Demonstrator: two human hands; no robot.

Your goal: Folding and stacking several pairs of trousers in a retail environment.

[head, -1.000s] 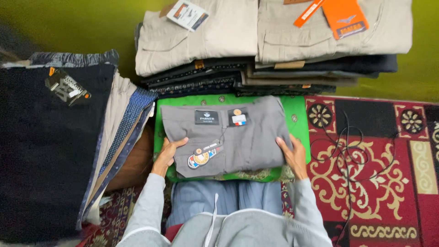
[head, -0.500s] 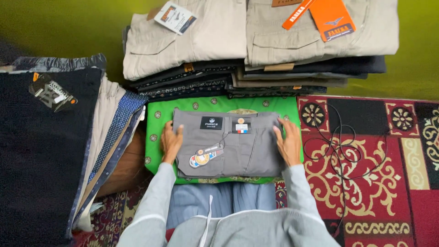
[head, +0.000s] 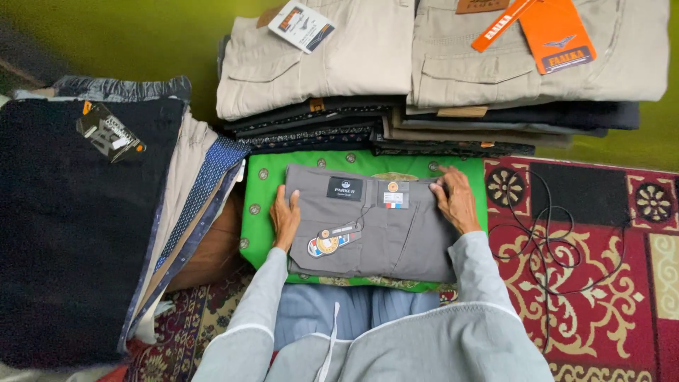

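Lying flat on a green cloth (head: 258, 205), the folded grey trousers (head: 375, 226) sit squarely between the person's two hands, with tags and labels showing on their top face. The left hand (head: 286, 218) rests open along the left edge of the trousers, palm down, its fingers spread over the fabric and gripping nothing. The right hand (head: 456, 201) lies on the upper right corner of the same garment, also open, the fingertips bent slightly onto the far edge without closing around it. Both grey sleeves reach forward from the bottom of the view. Just beyond the trousers, touching the far side of the green cloth, stands a stack of dark folded garments (head: 424, 127) topped by two beige trousers (head: 368, 56), one carrying an orange tag (head: 552, 35). To the left rises another pile of dark folded clothes (head: 71, 226). A red patterned rug (head: 601, 283) spreads to the right, with a thin black cord (head: 559, 240) looped on it.
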